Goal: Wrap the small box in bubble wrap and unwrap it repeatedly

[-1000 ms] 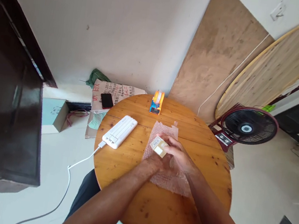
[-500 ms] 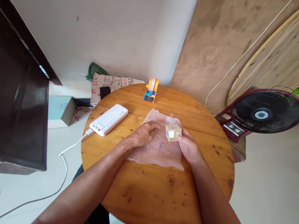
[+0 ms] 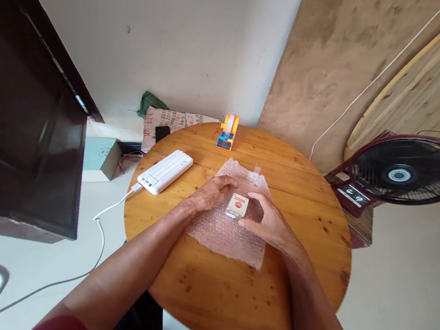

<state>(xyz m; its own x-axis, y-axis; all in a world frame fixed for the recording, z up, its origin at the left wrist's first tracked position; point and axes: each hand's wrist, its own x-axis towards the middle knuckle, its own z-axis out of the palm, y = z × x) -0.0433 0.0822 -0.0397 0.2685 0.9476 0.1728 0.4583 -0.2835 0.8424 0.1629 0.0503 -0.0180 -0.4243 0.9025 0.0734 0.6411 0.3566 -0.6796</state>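
Observation:
A small cream box (image 3: 236,206) with a red mark on top rests near the middle of a sheet of pink bubble wrap (image 3: 229,245). At its right side, my right hand (image 3: 273,224) is open, thumb and fingers spread in a C; the thumb tip is close to the box's lower right corner, and I cannot tell if it touches. To the left of the box, my left hand (image 3: 213,192) lies over the wrap, open and holding nothing, its fingers stretched toward the far side. A short piece of clear tape (image 3: 257,170) sticks out at the wrap's far edge.
Behind the wrap stands an orange and blue tape dispenser (image 3: 228,132) on the round wooden table (image 3: 226,297). A white power bank (image 3: 165,171) with a plugged-in cable (image 3: 100,241) lies at the left. Beyond the table's right edge is a fan (image 3: 410,170).
My right hand has set the box down on the bubble wrap, left of where it was held, and let go. The red-marked face now shows. The camera view has shifted slightly.

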